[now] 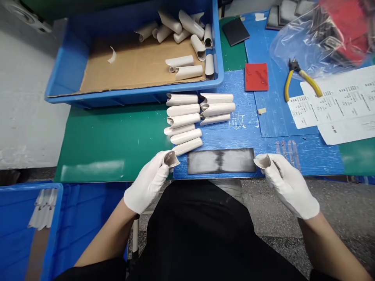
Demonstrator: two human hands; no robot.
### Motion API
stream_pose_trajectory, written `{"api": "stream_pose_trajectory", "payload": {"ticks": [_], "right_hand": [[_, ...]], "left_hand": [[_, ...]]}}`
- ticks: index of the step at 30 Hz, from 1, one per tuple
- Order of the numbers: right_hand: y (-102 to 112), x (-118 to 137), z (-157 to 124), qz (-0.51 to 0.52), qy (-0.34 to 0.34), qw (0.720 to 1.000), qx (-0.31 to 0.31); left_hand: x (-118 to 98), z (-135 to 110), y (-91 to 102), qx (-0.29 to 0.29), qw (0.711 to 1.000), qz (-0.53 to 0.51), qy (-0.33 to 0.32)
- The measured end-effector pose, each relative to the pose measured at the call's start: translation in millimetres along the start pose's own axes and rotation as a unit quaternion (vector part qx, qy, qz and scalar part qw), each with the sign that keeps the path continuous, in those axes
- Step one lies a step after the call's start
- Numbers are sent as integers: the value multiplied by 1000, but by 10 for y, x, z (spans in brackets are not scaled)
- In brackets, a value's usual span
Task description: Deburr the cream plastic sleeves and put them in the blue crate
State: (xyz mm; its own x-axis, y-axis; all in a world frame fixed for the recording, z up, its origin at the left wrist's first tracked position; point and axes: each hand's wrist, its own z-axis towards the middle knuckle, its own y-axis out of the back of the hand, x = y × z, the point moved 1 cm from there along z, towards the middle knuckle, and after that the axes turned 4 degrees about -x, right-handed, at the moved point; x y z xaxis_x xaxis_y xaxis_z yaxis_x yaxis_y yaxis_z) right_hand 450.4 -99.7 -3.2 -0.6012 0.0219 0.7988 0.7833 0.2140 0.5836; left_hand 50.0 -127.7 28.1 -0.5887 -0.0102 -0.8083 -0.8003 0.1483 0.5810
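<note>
My left hand (149, 179), in a white glove, is closed around a pale tubular plastic part (171, 159) with a scooped end. In my gloved right hand (285, 181) is a second pale tubular part (263, 161), its curved opening showing. Between the hands lies a dark rectangular pad (221, 160), whitened by dust on both halves. Just above it, several matching tubular parts (183, 121) are laid side by side in two columns on the table. The far ends of the held parts are hidden by my fingers.
A blue bin (137, 91) with more such parts stands at the back left. Wire cutters (303, 80) rest on printed papers (345, 105) at right, near a red square pad (256, 77), a black pad (235, 31) and a plastic bag (304, 47). Another blue bin (60, 218) sits lower left.
</note>
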Motion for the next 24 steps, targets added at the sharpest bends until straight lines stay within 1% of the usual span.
{"api": "stream_pose_trajectory", "payload": {"ticks": [2, 3, 4, 5, 6, 7, 9, 10, 11, 12, 14, 16, 18, 20, 22, 24], "right_hand": [[108, 37, 30, -88, -2, 996, 33], [142, 80, 48, -128, 13, 990, 53], [164, 136, 70, -179, 40, 980, 73], [174, 203, 97, -238, 74, 964, 91], [171, 279, 129, -302, 111, 941, 102], [157, 365, 168, -365, 149, 913, 106], [96, 557, 264, -465, 208, 854, 106], [57, 655, 317, -496, 227, 830, 113], [20, 747, 368, -515, 238, 813, 131], [-9, 830, 416, -526, 237, 803, 152], [-31, 961, 491, -538, 219, 787, 208], [-14, 1058, 541, -547, 197, 773, 256], [4, 1143, 583, -551, 193, 766, 270], [4, 1214, 622, -547, 206, 767, 265], [-1, 1251, 649, -543, 211, 765, 274], [7, 1254, 652, -542, 216, 763, 280]], "left_hand": [[-85, 36, 22, 30, 997, 68, -35], [-130, 59, 11, 47, 992, 105, -52], [-176, 85, -10, 61, 984, 157, -62], [-226, 119, -41, 75, 969, 225, -66], [-283, 161, -82, 85, 947, 303, -69], [-349, 212, -131, 93, 916, 382, -77], [-499, 338, -245, 102, 852, 498, -122], [-574, 406, -301, 112, 829, 526, -155], [-640, 470, -349, 128, 813, 537, -184], [-693, 525, -381, 144, 802, 545, -198], [-757, 595, -398, 188, 786, 553, -204], [-785, 618, -369, 229, 774, 556, -197], [-810, 626, -338, 243, 771, 552, -204], [-844, 641, -327, 237, 775, 542, -223], [-875, 655, -333, 240, 777, 533, -233], [-893, 654, -343, 241, 779, 532, -228]]}}
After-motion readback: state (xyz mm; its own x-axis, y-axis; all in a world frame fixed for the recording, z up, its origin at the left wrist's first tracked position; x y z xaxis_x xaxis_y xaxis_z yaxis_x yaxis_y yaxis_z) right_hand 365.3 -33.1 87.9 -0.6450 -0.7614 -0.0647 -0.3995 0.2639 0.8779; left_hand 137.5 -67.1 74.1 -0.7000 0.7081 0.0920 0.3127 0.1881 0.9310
